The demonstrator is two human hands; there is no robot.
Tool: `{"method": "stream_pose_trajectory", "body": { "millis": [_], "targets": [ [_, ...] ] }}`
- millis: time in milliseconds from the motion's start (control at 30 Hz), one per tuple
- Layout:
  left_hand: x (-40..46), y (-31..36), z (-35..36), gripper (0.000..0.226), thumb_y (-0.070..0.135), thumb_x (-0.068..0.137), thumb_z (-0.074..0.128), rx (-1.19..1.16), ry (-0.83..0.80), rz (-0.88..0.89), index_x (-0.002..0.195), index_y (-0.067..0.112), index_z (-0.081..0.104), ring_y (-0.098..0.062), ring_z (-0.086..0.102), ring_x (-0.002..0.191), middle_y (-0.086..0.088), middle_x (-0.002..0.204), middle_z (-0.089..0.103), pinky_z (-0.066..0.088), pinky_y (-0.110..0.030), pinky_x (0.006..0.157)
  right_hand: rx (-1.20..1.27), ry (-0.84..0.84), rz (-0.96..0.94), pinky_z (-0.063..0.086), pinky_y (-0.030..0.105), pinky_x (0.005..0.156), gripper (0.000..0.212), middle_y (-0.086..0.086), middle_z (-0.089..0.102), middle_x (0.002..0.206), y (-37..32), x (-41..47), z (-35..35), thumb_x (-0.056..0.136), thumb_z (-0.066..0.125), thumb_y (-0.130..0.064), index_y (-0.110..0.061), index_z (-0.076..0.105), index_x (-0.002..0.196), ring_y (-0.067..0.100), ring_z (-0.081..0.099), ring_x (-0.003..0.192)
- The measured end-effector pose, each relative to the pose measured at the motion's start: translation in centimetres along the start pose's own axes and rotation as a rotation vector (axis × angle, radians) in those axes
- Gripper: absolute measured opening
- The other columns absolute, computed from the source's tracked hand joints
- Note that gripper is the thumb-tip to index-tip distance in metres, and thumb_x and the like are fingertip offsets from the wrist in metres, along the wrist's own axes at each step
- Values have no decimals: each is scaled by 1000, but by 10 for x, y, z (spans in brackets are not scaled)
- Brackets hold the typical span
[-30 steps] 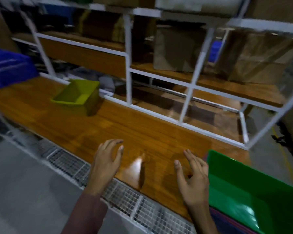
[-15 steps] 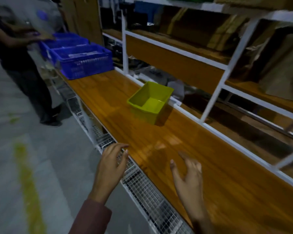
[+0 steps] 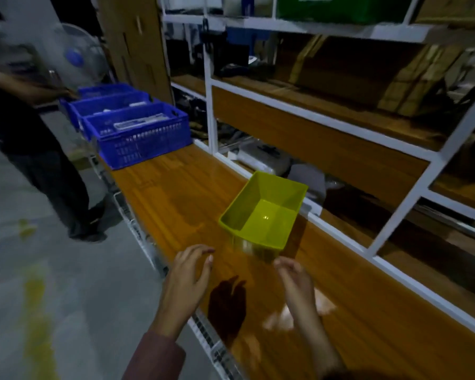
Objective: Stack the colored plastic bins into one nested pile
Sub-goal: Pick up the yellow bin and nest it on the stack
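A small yellow-green plastic bin (image 3: 263, 215) stands upright and empty on the wooden bench (image 3: 176, 187), close to the white shelf frame. My left hand (image 3: 185, 281) hovers just short of the bin's near left corner, fingers curled and apart, holding nothing. My right hand (image 3: 296, 283) is below the bin's near right corner, fingers loosely bent, also empty. Neither hand touches the bin. The green bin seen earlier is out of view.
Three blue perforated crates (image 3: 137, 133) sit in a row at the bench's far end. Another person (image 3: 25, 133) stands on the left by those crates. A white shelf frame (image 3: 340, 127) runs behind the bench. A wire rack (image 3: 137, 231) edges the bench front.
The view has swung left, away from the green bin. Both hands have moved up to the yellow-green bin, which now sits just ahead of them.
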State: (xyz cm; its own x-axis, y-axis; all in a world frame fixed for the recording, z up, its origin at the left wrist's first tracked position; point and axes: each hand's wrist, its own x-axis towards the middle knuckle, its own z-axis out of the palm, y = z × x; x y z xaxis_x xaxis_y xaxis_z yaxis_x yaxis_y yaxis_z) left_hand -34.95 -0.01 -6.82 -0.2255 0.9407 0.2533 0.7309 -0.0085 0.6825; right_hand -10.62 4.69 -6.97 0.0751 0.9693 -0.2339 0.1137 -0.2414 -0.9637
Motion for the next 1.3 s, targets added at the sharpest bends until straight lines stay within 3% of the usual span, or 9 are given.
{"method": "stream_pose_trajectory", "body": {
  "millis": [200, 434, 600, 667, 734, 867, 967, 1101, 1301],
  "targets": [
    [74, -11, 27, 24, 44, 110, 49, -44, -106, 81, 128, 43, 64, 2, 50, 127, 28, 129, 58, 40, -18, 101, 707, -133, 490, 56, 46, 80, 22, 16, 65, 137, 14, 74, 63, 108, 47, -28, -19, 63, 121, 35, 60, 117],
    [180, -41, 32, 26, 26, 106, 57, -110, -241, 266, 126, 41, 65, -3, 55, 121, 30, 122, 58, 46, -31, 101, 965, 75, 509, 58, 50, 89, 45, 21, 76, 125, 28, 99, 108, 104, 55, -30, -14, 56, 145, 41, 65, 123],
    [232, -59, 39, 20, 34, 106, 56, -234, -328, 319, 120, 42, 69, -6, 59, 120, 30, 123, 61, 50, -33, 97, 952, 350, 431, 56, 47, 59, 46, 21, 69, 93, 25, 93, 108, 108, 51, -19, -9, 50, 153, 41, 67, 109],
    [239, -66, 52, 21, 33, 106, 56, -252, -372, 325, 121, 37, 70, -13, 60, 123, 22, 124, 64, 51, -37, 100, 845, 537, 344, 57, 42, 59, 70, 16, 73, 80, 32, 79, 102, 73, 95, -32, 2, 66, 127, 30, 74, 73],
    [241, -69, 63, 24, 34, 105, 54, -231, -391, 332, 124, 33, 70, -24, 60, 124, 11, 124, 65, 45, -37, 101, 843, 720, 326, 62, 45, 66, 101, 20, 79, 87, 44, 60, 94, 23, 108, -46, -6, 71, 108, 30, 76, 71],
    [234, -59, 80, 43, 39, 98, 52, -206, -346, 380, 132, 16, 67, -36, 56, 127, -11, 136, 64, 41, -47, 105, 898, 870, 209, 62, 44, 55, 63, 19, 78, 100, 45, 4, 78, 78, 79, 7, -22, 53, 128, 35, 77, 81],
    [227, -39, 101, 53, 36, 102, 56, -101, -453, 275, 148, 10, 58, -47, 47, 142, -22, 156, 51, 36, -58, 116, 896, 948, 163, 56, 29, 42, 61, 14, 77, 72, 59, -37, 47, 86, 68, 8, -16, 48, 138, 21, 72, 51],
    [199, 0, 120, 52, 26, 106, 59, -90, -772, 160, 156, 14, 50, -46, 66, 125, -25, 149, 60, 53, -47, 97, 777, 989, 176, 63, 37, 62, 43, 28, 73, 117, 76, -104, 10, 98, 57, 2, -20, 59, 134, 36, 74, 88],
    [121, 64, 125, 43, 43, 106, 55, -236, -938, 338, 146, 57, 52, -29, 71, 115, -5, 145, 66, 61, -45, 90, 637, 998, 131, 59, 54, 80, 43, 29, 75, 112, 82, -200, -80, 91, 55, 8, -15, 67, 126, 42, 73, 92]
  ]
}}
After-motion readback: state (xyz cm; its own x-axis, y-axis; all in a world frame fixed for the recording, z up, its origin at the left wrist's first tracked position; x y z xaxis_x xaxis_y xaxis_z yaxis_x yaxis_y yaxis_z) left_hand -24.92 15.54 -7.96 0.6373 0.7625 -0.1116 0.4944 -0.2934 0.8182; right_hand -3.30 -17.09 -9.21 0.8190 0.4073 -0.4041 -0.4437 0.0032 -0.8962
